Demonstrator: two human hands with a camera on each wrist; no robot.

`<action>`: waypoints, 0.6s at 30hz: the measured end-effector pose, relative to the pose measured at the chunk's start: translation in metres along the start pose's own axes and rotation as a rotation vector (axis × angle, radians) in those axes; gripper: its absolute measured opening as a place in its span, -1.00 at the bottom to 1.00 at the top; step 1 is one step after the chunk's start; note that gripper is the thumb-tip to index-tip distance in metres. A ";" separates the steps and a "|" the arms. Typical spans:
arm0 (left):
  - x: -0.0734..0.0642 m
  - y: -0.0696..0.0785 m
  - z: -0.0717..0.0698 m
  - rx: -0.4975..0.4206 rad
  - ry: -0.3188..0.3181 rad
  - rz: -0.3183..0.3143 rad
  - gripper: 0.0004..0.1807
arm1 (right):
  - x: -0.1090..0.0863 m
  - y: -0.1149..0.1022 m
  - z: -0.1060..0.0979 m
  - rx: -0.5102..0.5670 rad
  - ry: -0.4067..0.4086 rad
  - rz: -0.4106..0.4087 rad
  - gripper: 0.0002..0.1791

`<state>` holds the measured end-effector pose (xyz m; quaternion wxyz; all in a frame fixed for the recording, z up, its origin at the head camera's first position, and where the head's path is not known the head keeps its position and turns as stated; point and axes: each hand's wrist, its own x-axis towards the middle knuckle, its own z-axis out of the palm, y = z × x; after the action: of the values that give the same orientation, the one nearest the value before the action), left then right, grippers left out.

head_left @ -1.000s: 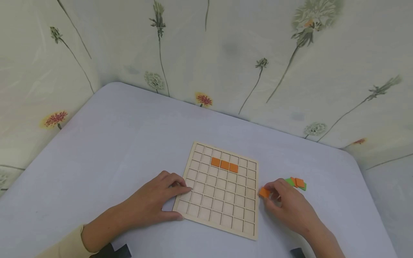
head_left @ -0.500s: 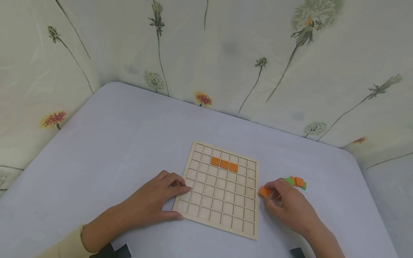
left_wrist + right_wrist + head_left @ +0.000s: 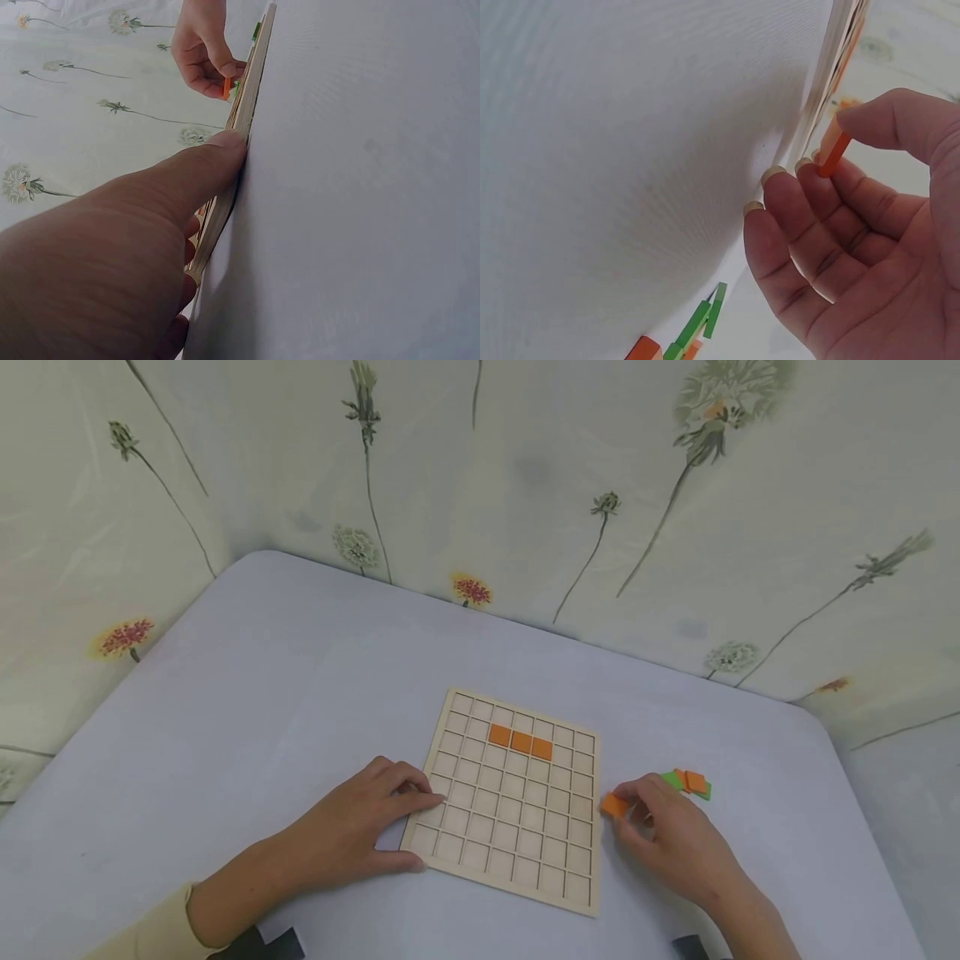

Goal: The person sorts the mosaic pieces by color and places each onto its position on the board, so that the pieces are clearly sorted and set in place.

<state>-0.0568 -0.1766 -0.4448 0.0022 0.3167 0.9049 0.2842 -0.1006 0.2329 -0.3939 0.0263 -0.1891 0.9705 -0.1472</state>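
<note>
A pale wooden grid board [image 3: 525, 839] lies flat on the table, with an orange square tile [image 3: 521, 742] and two others in a row across its upper squares. My left hand [image 3: 352, 827] grips the board's near left corner, thumb at the corner and curled fingers on the left edge; the left wrist view shows the thumb [image 3: 202, 169] against the rim. Just beyond the right edge, my right hand [image 3: 671, 839] pinches another orange square tile [image 3: 615, 807] between thumb and fingers. That tile appears tilted in the right wrist view, with the remaining fingers [image 3: 780, 225] loosely bent.
To the right of the right hand lies a small overlapping pile of orange tiles [image 3: 696, 782] and green tiles [image 3: 671, 782]. A white cloth covers the table [image 3: 337, 652]. Behind it hangs a flower-patterned backdrop [image 3: 540, 527]. Dark objects [image 3: 285, 945] show near both wrists.
Both hands, the held tile and the board keep their places; only a very slight shift of the head view shows.
</note>
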 end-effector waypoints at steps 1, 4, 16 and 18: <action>0.000 0.000 0.000 -0.001 -0.001 -0.001 -0.24 | 0.000 0.000 0.000 -0.001 0.000 0.001 -0.72; 0.000 0.000 0.000 0.001 0.000 -0.002 -0.24 | 0.000 0.000 0.000 0.001 -0.001 0.004 -0.72; -0.001 0.000 -0.001 0.006 0.007 0.009 -0.24 | -0.001 0.000 0.000 -0.003 -0.002 0.010 -0.72; -0.001 0.000 -0.001 0.007 0.009 0.012 -0.24 | -0.001 0.000 0.000 -0.001 -0.003 0.012 -0.73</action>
<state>-0.0561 -0.1773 -0.4441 -0.0046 0.3207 0.9040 0.2826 -0.0996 0.2328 -0.3939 0.0288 -0.1837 0.9716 -0.1461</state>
